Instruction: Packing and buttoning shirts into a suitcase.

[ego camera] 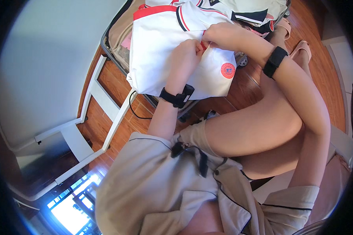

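Observation:
A white polo shirt (153,55) with red, black and white trim lies spread over an open suitcase (116,63). A round red badge (227,70) sits on its chest, at the right of the cloth. Near the shirt's red-edged placket, my left hand (189,54) pinches the fabric between thumb and fingers. My right hand (216,36) grips the same strip close beside it, its fingertips partly hidden by the hand itself. The striped collar or cuff (182,19) is folded just above my hands. A black strap is worn on each of my forearms.
More folded clothes (255,14) fill the suitcase at the upper right. A white frame with crossbars (105,101) stands on the wood floor to the left, beside a pale wall (47,64). A black cable (132,110) curves near the case. My bent legs (252,129) are close on the right.

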Motion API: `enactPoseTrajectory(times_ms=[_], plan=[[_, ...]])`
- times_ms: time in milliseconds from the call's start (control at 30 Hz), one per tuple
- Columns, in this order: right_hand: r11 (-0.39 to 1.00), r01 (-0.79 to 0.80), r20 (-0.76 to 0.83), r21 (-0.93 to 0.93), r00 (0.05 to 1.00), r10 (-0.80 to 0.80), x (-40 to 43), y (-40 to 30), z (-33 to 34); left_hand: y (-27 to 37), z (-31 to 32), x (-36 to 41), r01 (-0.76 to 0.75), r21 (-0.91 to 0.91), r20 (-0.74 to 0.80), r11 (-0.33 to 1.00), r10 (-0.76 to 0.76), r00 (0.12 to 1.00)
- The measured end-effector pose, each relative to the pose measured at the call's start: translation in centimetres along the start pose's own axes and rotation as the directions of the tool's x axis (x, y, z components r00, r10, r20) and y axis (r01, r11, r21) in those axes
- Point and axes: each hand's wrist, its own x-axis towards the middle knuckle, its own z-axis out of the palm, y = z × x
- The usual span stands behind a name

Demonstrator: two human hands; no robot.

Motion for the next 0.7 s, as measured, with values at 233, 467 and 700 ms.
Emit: enactPoseTrajectory(times_ms=[233, 467, 700], plan=[[0.981, 0.138, -0.159, -0.134, 0.975, -0.158, 0.1, -0.2, -0.1, -2.3, 0.3, 0.9, 0.22, -0.673, 0.151, 0.707, -0.159, 0.976], [0.969, 0.22, -0.374, -0.111, 0.895, -0.245, -0.1, -0.6, -0.2, -1.7, -1.3, 0.6, 0.272, -0.733, 0.209, 0.623, -0.174, 0.962], [0.989, 0.148, -0.296, -0.029, 0.943, -0.15, -0.3, -0.8, -0.7, -2.1, -0.2, 1.0, 0.255, -0.772, 0.232, 0.583, -0.116, 0.966]])
